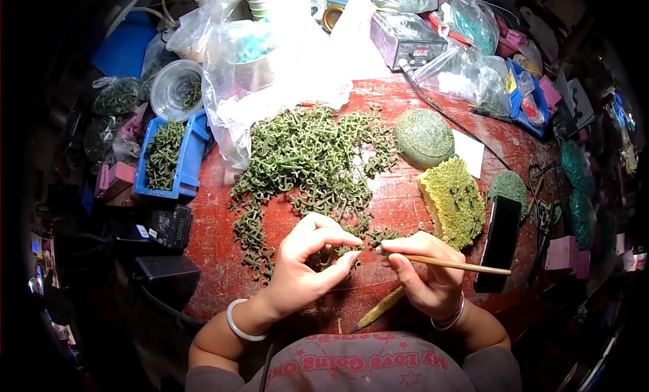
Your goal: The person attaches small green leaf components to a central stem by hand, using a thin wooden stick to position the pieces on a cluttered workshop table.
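Observation:
A big heap of small curled green pieces [318, 155] covers the middle of the red table, and loose ones trail toward me. In front of it, my left hand [307, 260] is closed in a pinch, thumb and forefinger tips nearly together; anything between them is too small to make out. Facing it, my right hand [427, 270] grips a thin wooden stick [466, 264] that slants out to the right. A tiny dark green bit shows at the right fingertips. Below the hands lies a yellowish pointed stick [380, 309].
Right of the heap sit a speckled green dome [424, 138], a yellow-green sponge block [454, 202] and a black phone [498, 243]. A blue bin [193, 152] of green pieces stands left. Plastic bags [233, 81] and a boxy electric device [405, 40] with a cable line the back.

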